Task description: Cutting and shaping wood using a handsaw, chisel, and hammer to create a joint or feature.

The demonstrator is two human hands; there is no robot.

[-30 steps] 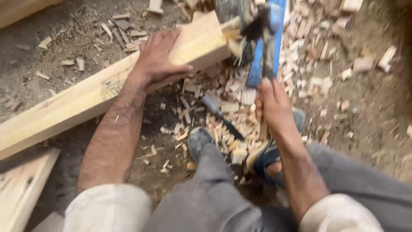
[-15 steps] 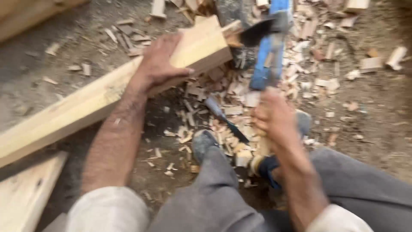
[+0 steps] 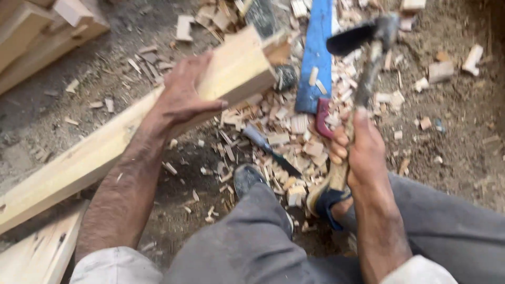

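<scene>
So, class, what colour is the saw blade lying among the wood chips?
Blue, with a red handle: the saw shows clearly in the head view.

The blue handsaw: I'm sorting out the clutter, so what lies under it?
The blue handsaw lies on a heap of wood chips, a few scattered on its blade. Its red handle shows beside the right hand. The ground beneath is covered.

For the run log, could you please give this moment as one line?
left hand: grips wooden beam | right hand: holds adze raised | ground: wood chips, blue saw
</scene>
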